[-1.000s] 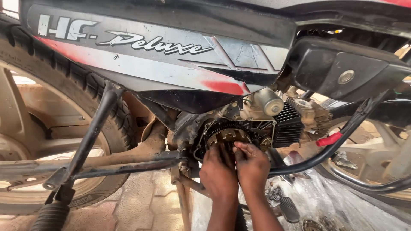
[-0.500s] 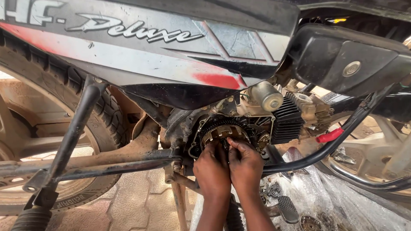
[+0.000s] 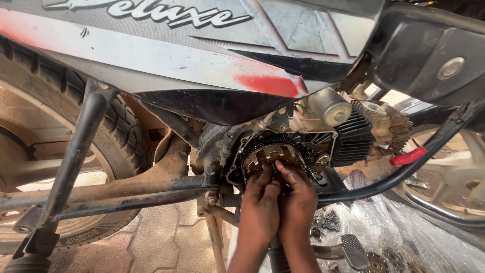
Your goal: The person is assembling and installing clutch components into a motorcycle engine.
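Both hands, the left hand (image 3: 260, 207) and the right hand (image 3: 298, 202), press bent fingers onto the round clutch assembly (image 3: 273, 154) in the open engine case (whether they grip is unclear). Frame tube (image 3: 126, 199) and black guard bar (image 3: 404, 174) crowd close; tyre (image 3: 118, 126) well apart.

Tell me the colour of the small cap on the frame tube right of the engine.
Red cap, seen in the head view.

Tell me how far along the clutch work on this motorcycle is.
Done: the engine side cover is off, baring the round clutch assembly. In hand: left hand and right hand both press fingertips on its lower edge. Left: loose parts lie on the plastic sheet; cover not refitted.
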